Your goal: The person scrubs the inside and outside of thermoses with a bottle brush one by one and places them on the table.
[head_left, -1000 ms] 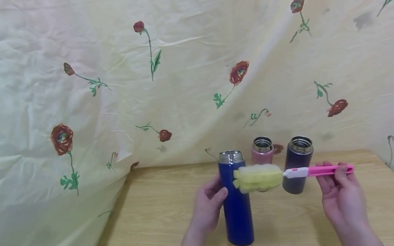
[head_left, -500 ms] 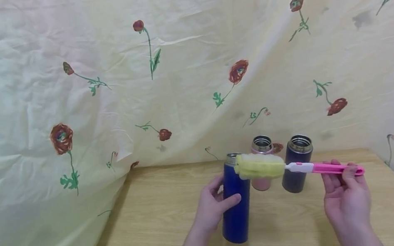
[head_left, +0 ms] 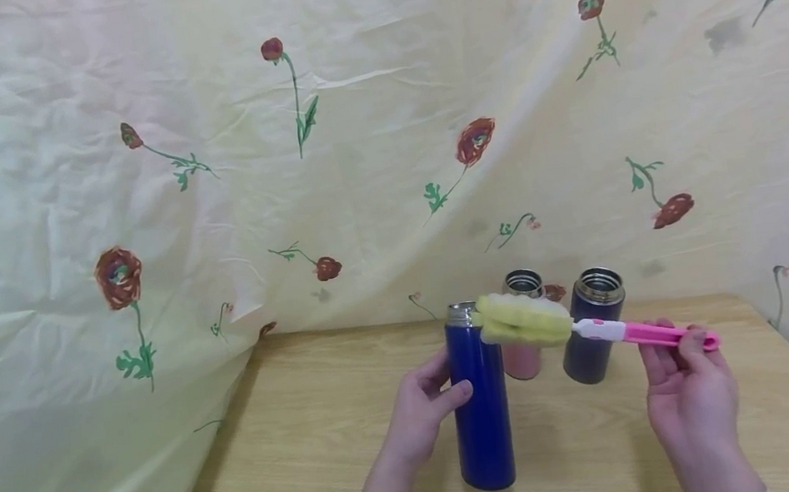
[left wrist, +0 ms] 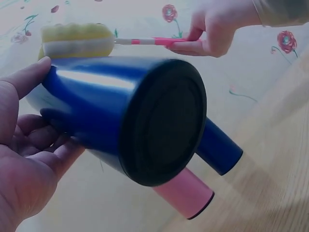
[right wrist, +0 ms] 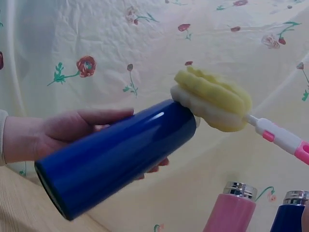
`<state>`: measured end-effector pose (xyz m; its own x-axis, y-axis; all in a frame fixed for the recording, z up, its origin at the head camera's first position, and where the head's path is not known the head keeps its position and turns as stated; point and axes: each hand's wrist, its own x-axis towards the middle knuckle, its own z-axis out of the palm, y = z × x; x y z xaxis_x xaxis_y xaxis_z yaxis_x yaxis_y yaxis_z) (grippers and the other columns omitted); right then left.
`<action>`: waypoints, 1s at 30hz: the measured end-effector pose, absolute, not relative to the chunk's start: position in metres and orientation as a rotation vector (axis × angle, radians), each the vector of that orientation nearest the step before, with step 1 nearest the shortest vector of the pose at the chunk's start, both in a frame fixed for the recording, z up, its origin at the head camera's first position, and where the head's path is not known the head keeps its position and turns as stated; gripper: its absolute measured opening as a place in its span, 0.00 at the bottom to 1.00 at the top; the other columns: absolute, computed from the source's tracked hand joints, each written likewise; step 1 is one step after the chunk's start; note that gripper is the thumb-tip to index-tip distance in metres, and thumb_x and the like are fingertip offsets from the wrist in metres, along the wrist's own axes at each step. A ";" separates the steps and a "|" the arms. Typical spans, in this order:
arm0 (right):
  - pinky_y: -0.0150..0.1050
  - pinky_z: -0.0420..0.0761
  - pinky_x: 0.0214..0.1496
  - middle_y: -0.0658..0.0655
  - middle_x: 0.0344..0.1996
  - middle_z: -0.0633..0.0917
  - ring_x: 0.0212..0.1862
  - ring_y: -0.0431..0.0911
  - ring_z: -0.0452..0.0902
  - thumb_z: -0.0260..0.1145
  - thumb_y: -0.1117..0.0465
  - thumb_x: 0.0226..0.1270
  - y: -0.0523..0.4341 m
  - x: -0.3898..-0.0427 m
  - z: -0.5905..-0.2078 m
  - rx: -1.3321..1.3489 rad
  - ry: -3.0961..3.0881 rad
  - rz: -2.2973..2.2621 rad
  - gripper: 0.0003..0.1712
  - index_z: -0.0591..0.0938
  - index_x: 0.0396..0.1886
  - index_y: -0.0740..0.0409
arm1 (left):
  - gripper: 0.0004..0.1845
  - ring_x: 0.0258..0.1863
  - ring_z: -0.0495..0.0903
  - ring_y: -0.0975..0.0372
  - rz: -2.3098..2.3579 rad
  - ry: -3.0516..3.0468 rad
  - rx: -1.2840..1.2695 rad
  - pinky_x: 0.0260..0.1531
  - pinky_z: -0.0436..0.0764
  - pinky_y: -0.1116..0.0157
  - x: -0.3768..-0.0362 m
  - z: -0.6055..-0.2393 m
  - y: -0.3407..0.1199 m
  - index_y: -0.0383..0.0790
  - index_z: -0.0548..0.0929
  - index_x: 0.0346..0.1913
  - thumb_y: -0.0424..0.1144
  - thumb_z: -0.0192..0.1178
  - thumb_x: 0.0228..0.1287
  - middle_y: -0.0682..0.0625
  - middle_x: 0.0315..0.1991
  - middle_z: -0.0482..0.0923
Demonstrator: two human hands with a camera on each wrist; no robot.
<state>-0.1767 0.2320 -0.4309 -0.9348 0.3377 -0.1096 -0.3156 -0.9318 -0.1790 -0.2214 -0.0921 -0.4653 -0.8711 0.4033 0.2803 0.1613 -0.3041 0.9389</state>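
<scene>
Since the earlier frames, the yellow sponge head of the pink-handled bottle brush (head_left: 526, 320) has risen to the steel mouth of the tall cobalt-blue steel flask (head_left: 480, 402), which is upright again. The left hand (head_left: 418, 415) wraps that flask on the wooden table (head_left: 303, 460). Only the left wrist view shows its black base. Behind stand a pink flask (head_left: 522, 325) and a dark navy flask (head_left: 591, 328). The right hand (head_left: 692, 402) pinches the brush handle. No lettering is readable.

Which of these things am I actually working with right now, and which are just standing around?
In hand:
- blue flask, gripped by the left hand
- sponge brush, its pink handle held by the right hand, sponge at the flask's open mouth

Just standing by:
- pink flask
- dark purple flask
- wooden table
- flowered cloth
</scene>
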 end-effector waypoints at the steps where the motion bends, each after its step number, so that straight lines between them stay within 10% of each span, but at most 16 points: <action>1: 0.47 0.86 0.59 0.64 0.42 0.86 0.48 0.55 0.90 0.60 0.62 0.81 0.232 -0.177 -0.431 -0.183 -0.231 2.804 0.05 0.73 0.48 0.59 | 0.34 0.68 0.79 0.52 2.307 1.762 0.734 0.65 0.81 0.57 -0.221 -0.465 -0.093 0.34 0.72 0.78 0.40 0.68 0.75 0.38 0.69 0.79; 17: 0.46 0.86 0.60 0.63 0.42 0.87 0.48 0.54 0.91 0.57 0.63 0.84 0.230 -0.177 -0.440 -0.064 -0.595 2.838 0.04 0.74 0.48 0.60 | 0.32 0.57 0.83 0.58 2.490 1.676 0.626 0.61 0.82 0.58 -0.235 -0.451 -0.105 0.27 0.71 0.76 0.34 0.65 0.73 0.48 0.58 0.85; 30: 0.44 0.88 0.57 0.61 0.42 0.89 0.48 0.51 0.91 0.52 0.65 0.87 0.227 -0.167 -0.484 0.093 -0.985 2.808 0.04 0.73 0.50 0.59 | 0.35 0.62 0.81 0.52 2.526 1.784 0.657 0.63 0.83 0.55 -0.258 -0.426 -0.116 0.31 0.69 0.79 0.35 0.67 0.73 0.36 0.67 0.79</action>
